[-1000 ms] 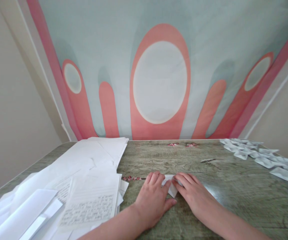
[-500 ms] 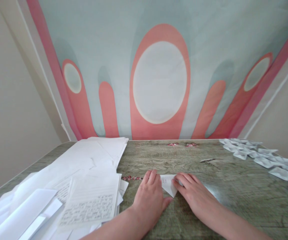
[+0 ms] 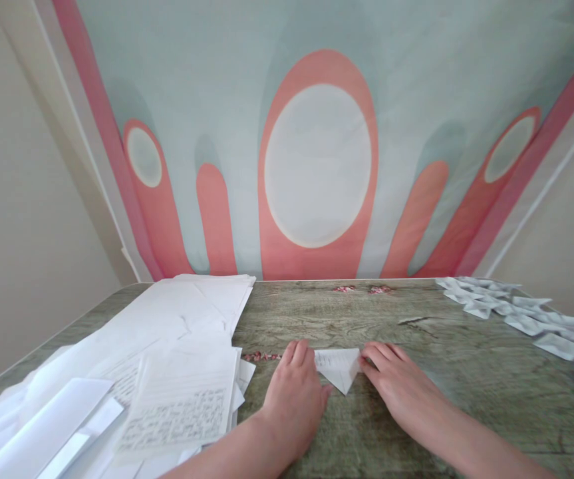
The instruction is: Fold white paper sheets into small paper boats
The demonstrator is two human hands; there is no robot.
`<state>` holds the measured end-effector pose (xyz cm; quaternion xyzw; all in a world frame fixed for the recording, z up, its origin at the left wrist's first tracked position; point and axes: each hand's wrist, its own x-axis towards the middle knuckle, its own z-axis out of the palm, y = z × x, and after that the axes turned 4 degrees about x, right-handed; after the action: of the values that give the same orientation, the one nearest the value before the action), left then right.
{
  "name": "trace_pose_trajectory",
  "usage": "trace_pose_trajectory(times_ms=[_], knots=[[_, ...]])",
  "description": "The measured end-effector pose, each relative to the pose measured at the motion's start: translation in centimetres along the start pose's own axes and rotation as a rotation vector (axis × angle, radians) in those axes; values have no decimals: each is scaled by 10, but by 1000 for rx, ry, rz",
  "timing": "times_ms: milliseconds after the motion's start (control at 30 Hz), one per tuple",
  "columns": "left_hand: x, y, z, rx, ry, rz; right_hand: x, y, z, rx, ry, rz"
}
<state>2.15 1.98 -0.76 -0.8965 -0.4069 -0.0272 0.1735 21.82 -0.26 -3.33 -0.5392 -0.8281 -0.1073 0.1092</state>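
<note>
A small piece of folded white paper [image 3: 340, 368], with faint writing on it, lies on the wooden table between my hands. Its visible part forms a triangle pointing toward me. My left hand [image 3: 295, 389] covers the paper's left end, its fingers held together and pressing it down, the thumb resting below the edge. At the upper right corner, my right hand [image 3: 391, 374] pinches the paper between thumb and fingertips. The left end of the paper is hidden under my left hand.
Sheets of white paper [image 3: 197, 309], some written on, are heaped at the left, with a handwritten stack [image 3: 181, 399] on top and folded strips [image 3: 62, 419] in front. Several folded paper pieces [image 3: 526, 324] line the table's right side. A patterned backdrop [image 3: 316, 259] stands behind.
My right hand has shifted slightly right along with the paper's corner, and more of the folded paper now shows between my hands. My left hand has barely moved.
</note>
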Motion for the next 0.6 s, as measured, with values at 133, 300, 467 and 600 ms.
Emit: trace_pose_trajectory(times_ms=[133, 300, 467, 600], knots=[[5, -8, -1, -53, -6, 40, 0, 0, -2, 71, -7, 47], [12, -20, 0, -185, -43, 16, 1, -2, -8, 198, 35, 110], [14, -29, 14, -338, 18, -60, 4, 5, -4, 326, 117, 154], [14, -32, 25, -525, 46, -174, 6, 17, 13, 434, 150, 181]])
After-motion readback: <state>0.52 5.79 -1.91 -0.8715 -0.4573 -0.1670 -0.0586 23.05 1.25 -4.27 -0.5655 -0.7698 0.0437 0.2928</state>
